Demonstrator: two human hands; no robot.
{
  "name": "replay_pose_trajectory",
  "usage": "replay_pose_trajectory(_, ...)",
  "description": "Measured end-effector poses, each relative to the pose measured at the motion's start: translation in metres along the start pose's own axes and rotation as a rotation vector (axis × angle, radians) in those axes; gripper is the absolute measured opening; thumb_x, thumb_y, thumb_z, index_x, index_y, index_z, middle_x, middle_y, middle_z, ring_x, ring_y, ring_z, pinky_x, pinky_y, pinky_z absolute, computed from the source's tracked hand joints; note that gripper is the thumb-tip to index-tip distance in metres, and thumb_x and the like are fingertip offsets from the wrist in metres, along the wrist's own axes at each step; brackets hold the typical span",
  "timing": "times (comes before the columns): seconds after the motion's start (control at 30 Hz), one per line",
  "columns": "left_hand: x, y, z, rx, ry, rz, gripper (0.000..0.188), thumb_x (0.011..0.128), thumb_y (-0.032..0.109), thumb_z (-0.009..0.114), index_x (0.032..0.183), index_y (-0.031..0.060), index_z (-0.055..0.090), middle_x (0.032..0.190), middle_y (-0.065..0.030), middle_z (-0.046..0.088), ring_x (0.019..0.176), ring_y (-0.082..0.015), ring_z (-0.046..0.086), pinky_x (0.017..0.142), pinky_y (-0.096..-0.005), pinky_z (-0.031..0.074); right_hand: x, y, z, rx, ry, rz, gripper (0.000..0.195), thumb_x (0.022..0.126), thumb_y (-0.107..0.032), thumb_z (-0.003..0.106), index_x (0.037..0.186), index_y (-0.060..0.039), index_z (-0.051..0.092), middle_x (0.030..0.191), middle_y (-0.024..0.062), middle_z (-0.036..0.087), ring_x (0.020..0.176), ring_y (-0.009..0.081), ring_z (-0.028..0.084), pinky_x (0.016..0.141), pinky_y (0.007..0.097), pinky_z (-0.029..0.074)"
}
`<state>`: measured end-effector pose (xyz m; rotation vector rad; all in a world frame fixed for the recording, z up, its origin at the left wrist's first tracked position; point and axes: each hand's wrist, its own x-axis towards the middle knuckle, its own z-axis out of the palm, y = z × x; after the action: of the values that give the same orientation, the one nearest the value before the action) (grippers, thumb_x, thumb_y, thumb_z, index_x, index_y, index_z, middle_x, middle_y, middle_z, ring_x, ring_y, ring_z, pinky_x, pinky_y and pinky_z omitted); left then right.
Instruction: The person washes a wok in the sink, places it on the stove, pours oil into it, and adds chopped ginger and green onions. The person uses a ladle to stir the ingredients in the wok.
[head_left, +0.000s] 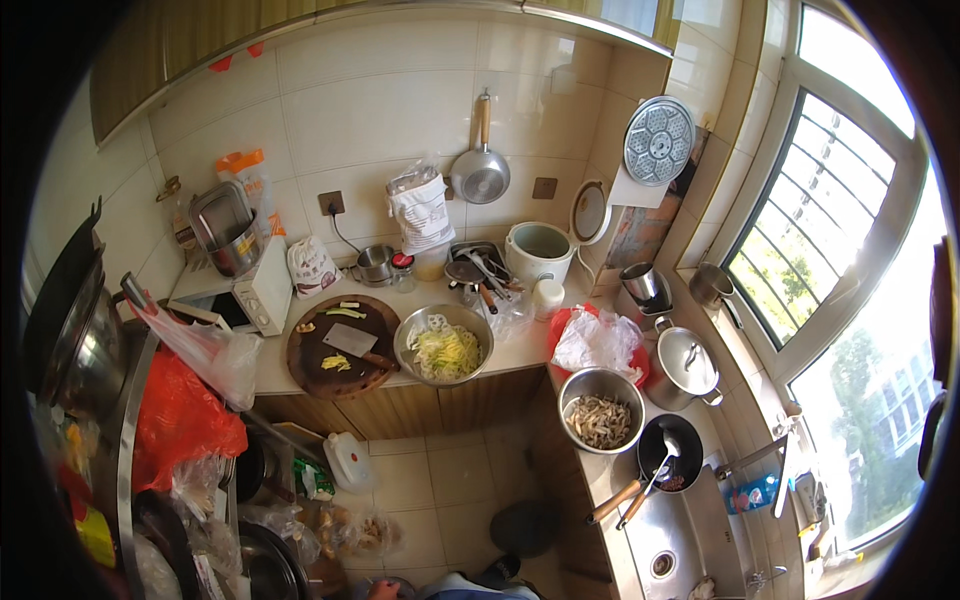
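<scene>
My left hand (384, 590) shows only in part at the bottom edge, beside what looks like a dark round vessel; its grip cannot be made out. My right hand is out of view. Before me on the counter, a cleaver (351, 340) lies on a round wooden chopping board (300, 367) with yellow shreds (335, 363), green stalk pieces (345, 309) and small bits. Right beside the board stands a steel bowl (403, 364) of sliced lotus root with yellow and green shreds (448, 351). Another steel bowl (564, 412) holds brownish strips, perhaps mushrooms (600, 421).
A black pan (697, 435) with a ladle rests at the sink (660, 534), next to a lidded steel pot (679, 367). An open rice cooker (536, 262) and a microwave (270, 296) stand along the wall. Bags and pans crowd the left rack (127, 450); a dark bin-like object (523, 528) stands on the floor.
</scene>
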<state>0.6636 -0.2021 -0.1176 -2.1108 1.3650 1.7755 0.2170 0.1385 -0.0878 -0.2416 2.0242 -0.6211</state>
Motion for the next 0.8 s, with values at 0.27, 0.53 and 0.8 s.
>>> replay_pose_trajectory(0.27,0.024,0.110,0.021,0.000,-0.015,0.082,0.038,0.096,0.038,0.068,0.109,0.0023,0.070,0.087,-0.0086,0.074,0.062,-0.0192,0.068,0.054,-0.0359,0.053,0.020,-0.051,-0.023,0.050,-0.137,0.185,0.042,0.091,-0.033,0.071,0.114,0.0030,0.070,0.103,0.0143,0.071,0.090,0.0237,0.065,0.078,0.0409,0.055)
replay_pose_trajectory(0.53,0.021,0.497,0.075,-0.438,-0.378,0.589,0.033,0.104,0.028,0.062,0.130,0.0070,0.060,0.106,-0.0044,0.070,0.079,-0.0114,0.068,0.062,-0.0234,0.052,0.079,-0.150,-0.037,0.149,-0.041,0.185,0.042,0.092,-0.033,0.071,0.114,0.0026,0.070,0.103,0.0137,0.071,0.090,0.0234,0.065,0.077,0.0408,0.054)
replay_pose_trajectory(0.8,0.117,0.821,0.103,-0.726,-0.354,0.335,0.064,0.100,0.054,0.054,0.150,0.0165,0.041,0.147,-0.0033,0.047,0.123,-0.0248,0.052,0.087,-0.0433,0.048,0.101,-0.260,-0.029,0.219,0.062,0.208,0.042,0.092,-0.033,0.071,0.115,0.0022,0.070,0.103,0.0131,0.071,0.089,0.0231,0.065,0.077,0.0406,0.054)
